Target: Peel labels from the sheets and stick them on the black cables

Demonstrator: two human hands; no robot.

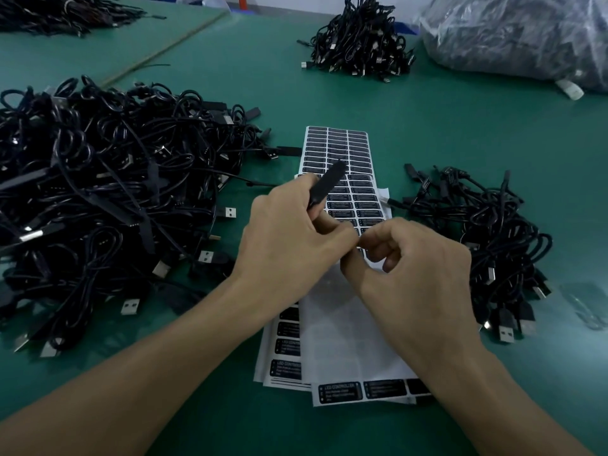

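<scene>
Green mat (230, 77) | left grip (289, 235) clamps cable (325, 185) | right grip (411, 258) curled, hold unclear | sheets (339, 139) between piles (98, 192)

"LED CONTROLLER" on the labels
White heading on black labels (340, 391) of the sheets (348, 340) at 6 o'clock, and again at 7 o'clock; the finer lines beneath are too small to read.

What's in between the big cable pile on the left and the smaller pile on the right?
Label sheets, seen in the head view, with the left hand and right hand above them.
</scene>
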